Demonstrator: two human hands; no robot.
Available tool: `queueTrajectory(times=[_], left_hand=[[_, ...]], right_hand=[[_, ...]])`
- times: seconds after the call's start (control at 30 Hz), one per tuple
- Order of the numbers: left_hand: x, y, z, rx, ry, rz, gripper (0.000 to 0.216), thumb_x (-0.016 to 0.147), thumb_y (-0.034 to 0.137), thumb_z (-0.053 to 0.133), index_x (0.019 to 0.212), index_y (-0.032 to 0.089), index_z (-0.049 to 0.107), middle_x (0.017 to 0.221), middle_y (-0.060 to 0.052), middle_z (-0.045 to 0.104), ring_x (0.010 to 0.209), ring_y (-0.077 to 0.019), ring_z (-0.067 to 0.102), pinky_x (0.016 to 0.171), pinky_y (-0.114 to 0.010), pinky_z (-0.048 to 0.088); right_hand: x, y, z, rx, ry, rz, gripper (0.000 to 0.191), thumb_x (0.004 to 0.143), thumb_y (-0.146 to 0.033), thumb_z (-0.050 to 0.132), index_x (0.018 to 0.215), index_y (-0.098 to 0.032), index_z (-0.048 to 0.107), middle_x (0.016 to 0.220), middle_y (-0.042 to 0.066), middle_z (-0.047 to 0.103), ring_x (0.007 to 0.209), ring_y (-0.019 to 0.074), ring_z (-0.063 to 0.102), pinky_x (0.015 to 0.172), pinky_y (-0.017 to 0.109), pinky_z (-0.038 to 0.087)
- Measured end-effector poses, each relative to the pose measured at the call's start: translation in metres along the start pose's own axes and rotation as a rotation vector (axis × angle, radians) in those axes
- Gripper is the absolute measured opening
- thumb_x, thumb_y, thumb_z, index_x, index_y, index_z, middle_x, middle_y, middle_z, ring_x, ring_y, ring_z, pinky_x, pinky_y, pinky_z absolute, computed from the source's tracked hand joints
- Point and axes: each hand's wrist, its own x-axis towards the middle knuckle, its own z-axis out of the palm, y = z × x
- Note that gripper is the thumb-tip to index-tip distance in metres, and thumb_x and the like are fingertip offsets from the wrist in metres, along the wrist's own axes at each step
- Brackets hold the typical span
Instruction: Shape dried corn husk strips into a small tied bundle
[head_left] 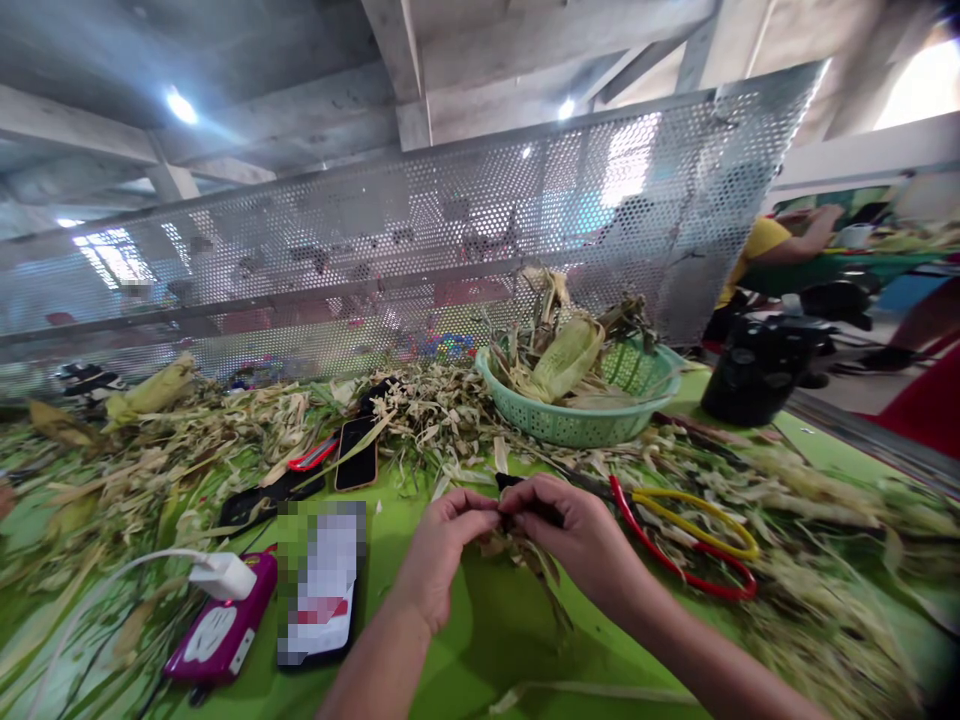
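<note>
Over the green tabletop, my left hand (448,545) and my right hand (574,525) meet with fingertips pinched close together. Between them is a small bundle of dried corn husk strips (546,578), its ends hanging below my right hand. My fingers partly hide it. A dark piece shows just behind the fingertips; what it is I cannot make out. Right of my right hand lie scissors (694,545) with one red and one yellow handle loop. To the left of my left hand lies a phone (326,585) with a lit, blurred screen.
A green plastic basket (577,418) holds corn husks, with husk scraps (442,410) strewn around it. Further left are a second phone (357,453), a red cutter (313,453) and a purple power strip (221,620) with a white charger. A black container (761,370) stands right, before a perforated metal screen (420,230).
</note>
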Motion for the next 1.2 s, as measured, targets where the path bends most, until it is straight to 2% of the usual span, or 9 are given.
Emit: queueTrajectory(times=[0.23, 0.43, 0.63, 0.77, 0.93, 1.07, 1.2], left_hand=[[-0.004, 0.007, 0.006, 0.04, 0.022, 0.022, 0.018, 0.065, 0.027, 0.074, 0.073, 0.014, 0.065, 0.066, 0.002, 0.06, 0.065, -0.0109, 0.05, 0.065, -0.023, 0.037], [-0.007, 0.011, 0.01, 0.066, 0.029, 0.03, 0.024, 0.059, 0.024, 0.079, 0.073, 0.013, 0.064, 0.066, 0.001, 0.061, 0.065, -0.0101, 0.051, 0.063, -0.021, 0.039], [-0.004, 0.005, 0.009, 0.115, 0.022, 0.075, 0.021, 0.062, 0.019, 0.076, 0.077, 0.013, 0.061, 0.069, 0.001, 0.06, 0.067, -0.0105, 0.052, 0.065, -0.022, 0.042], [-0.003, 0.006, 0.008, 0.299, 0.034, 0.176, 0.02, 0.066, 0.015, 0.069, 0.084, 0.014, 0.06, 0.078, -0.001, 0.062, 0.074, -0.0131, 0.055, 0.069, -0.024, 0.044], [-0.004, 0.007, 0.006, 0.537, 0.06, 0.318, 0.02, 0.069, 0.011, 0.063, 0.088, 0.017, 0.059, 0.081, -0.002, 0.063, 0.077, -0.0157, 0.058, 0.072, -0.027, 0.046], [-0.005, 0.005, 0.007, 0.772, 0.133, 0.442, 0.02, 0.071, 0.008, 0.058, 0.088, 0.019, 0.058, 0.082, -0.002, 0.064, 0.079, -0.0165, 0.059, 0.074, -0.029, 0.044], [-0.009, 0.005, 0.009, 0.99, 0.187, 0.541, 0.02, 0.074, 0.006, 0.056, 0.087, 0.021, 0.059, 0.083, -0.001, 0.065, 0.081, -0.0181, 0.058, 0.076, -0.031, 0.042]], right_hand=[[0.0, 0.002, 0.001, 0.073, -0.008, 0.062, 0.011, 0.078, -0.019, 0.056, 0.084, -0.019, 0.066, 0.078, 0.002, 0.068, 0.074, 0.0178, 0.063, 0.069, 0.027, 0.05], [0.001, 0.0, 0.002, 0.139, -0.005, 0.09, 0.009, 0.075, -0.024, 0.061, 0.081, -0.018, 0.065, 0.075, 0.002, 0.066, 0.071, 0.0171, 0.061, 0.066, 0.026, 0.049], [0.002, 0.001, 0.002, 0.15, -0.016, 0.102, 0.009, 0.074, -0.024, 0.061, 0.082, -0.019, 0.064, 0.076, 0.001, 0.066, 0.072, 0.017, 0.061, 0.067, 0.027, 0.049], [0.003, -0.001, -0.001, 0.134, -0.044, 0.111, 0.011, 0.075, -0.026, 0.061, 0.081, -0.018, 0.065, 0.074, 0.002, 0.067, 0.07, 0.0173, 0.062, 0.065, 0.027, 0.049], [0.002, 0.0, -0.003, 0.044, -0.093, 0.09, 0.015, 0.077, -0.026, 0.061, 0.087, -0.018, 0.07, 0.083, 0.004, 0.072, 0.077, 0.0203, 0.065, 0.071, 0.029, 0.05], [0.001, -0.001, -0.004, -0.094, -0.081, 0.03, 0.017, 0.076, -0.016, 0.059, 0.087, -0.02, 0.072, 0.085, 0.003, 0.072, 0.079, 0.0195, 0.066, 0.072, 0.028, 0.049], [0.001, -0.005, -0.004, -0.224, -0.065, -0.009, 0.018, 0.075, -0.011, 0.056, 0.08, -0.021, 0.07, 0.08, 0.001, 0.071, 0.073, 0.0177, 0.064, 0.067, 0.025, 0.046]])
